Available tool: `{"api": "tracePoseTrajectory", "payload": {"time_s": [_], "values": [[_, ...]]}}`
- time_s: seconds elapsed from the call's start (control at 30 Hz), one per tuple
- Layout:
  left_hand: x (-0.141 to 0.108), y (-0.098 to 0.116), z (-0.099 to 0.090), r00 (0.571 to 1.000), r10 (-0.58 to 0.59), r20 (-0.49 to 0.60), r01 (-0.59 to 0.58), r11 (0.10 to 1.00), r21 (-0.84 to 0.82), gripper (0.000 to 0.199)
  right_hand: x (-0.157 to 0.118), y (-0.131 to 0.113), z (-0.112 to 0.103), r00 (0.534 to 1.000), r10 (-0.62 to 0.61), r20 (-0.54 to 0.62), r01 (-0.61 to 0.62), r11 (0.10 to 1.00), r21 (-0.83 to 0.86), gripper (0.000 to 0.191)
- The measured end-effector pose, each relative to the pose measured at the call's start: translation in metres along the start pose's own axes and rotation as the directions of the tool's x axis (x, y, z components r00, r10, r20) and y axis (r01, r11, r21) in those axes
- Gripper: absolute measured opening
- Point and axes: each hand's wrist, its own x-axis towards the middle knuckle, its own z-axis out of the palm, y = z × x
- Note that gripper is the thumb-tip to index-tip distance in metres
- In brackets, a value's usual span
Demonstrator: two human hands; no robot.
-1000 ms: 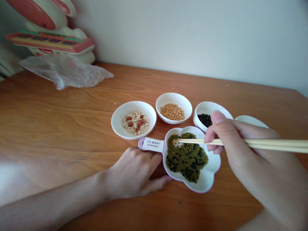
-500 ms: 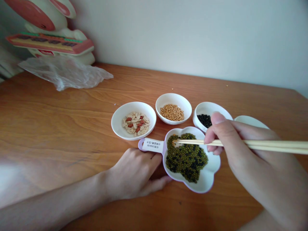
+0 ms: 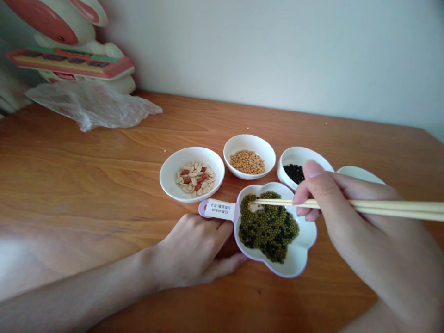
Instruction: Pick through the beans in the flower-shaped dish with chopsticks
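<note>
A white flower-shaped dish with a lilac rim and labelled handle holds green beans mixed with black ones. My left hand is closed against its left side, below the handle, with the thumb along the lower rim; some fingertips are hidden. A pair of wooden chopsticks is held in my right hand, over the dish's right side. Their tips are close together among the beans at the dish's upper left, beside a small orange-yellow bit. Whether they pinch it, I cannot tell.
Behind the dish stand white bowls of peanuts, yellow soybeans and black beans. Another white bowl is partly hidden by my right hand. A clear plastic bag and a rabbit toy with keyboard are at the back left.
Almost nothing differs. The whole view has shifted very slightly, and the chopstick tips stay at the same spot in the dish.
</note>
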Motion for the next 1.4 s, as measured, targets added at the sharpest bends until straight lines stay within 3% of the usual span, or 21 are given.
{"api": "tracePoseTrajectory", "payload": {"time_s": [0.4,0.77,1.03,1.4], "values": [[0.0014,0.0011,-0.0027,1.0,-0.004,0.03,0.004,1.0,-0.005,0.046,0.001,-0.0027,-0.0008,0.997,-0.019,0.08,0.018,1.0,0.019,0.045],[0.0011,0.0008,-0.0016,1.0,0.0,0.021,0.0,1.0,-0.002,0.046,-0.0005,0.0001,-0.0018,0.995,-0.018,0.096,0.015,0.999,0.03,0.049],[0.0015,0.0015,-0.0026,1.0,0.005,-0.006,-0.005,1.0,-0.008,0.044,0.0015,0.0007,0.0001,0.996,-0.075,0.039,0.074,0.997,0.012,0.042],[0.002,0.0041,-0.0001,1.0,0.0,-0.001,0.0,1.0,-0.013,0.044,0.0036,0.0012,0.0027,0.991,-0.086,0.098,0.087,0.996,0.004,0.045]]}}
